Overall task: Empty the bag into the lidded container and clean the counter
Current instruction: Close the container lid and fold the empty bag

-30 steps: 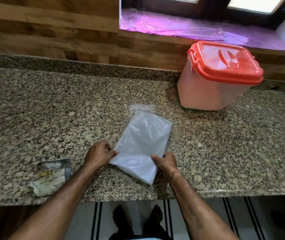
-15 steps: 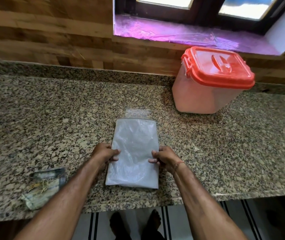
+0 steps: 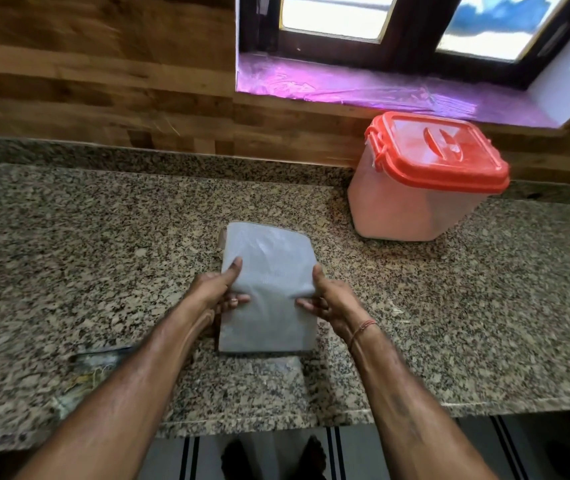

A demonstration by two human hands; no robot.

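Note:
A flat, empty translucent plastic bag (image 3: pixel 269 271) is raised off the granite counter (image 3: pixel 103 254) at the centre, bent across its middle. My left hand (image 3: pixel 217 289) grips its left edge, thumb on top. On the opposite edge, my right hand (image 3: pixel 328 299) holds it the same way. The lidded container (image 3: pixel 415 202), pale and see-through with a red lid (image 3: pixel 439 157) shut on it, stands at the back right against the wall, apart from the bag.
A small crumpled wrapper with rubber bands (image 3: pixel 93 372) lies near the counter's front edge at the left, partly behind my left forearm. Wooden wall panels and a window sill run behind the counter. The floor and my feet show below the front edge.
The bag was turned straight on the counter, then both hands lifted and bent it at the middle. The view has tilted up slightly.

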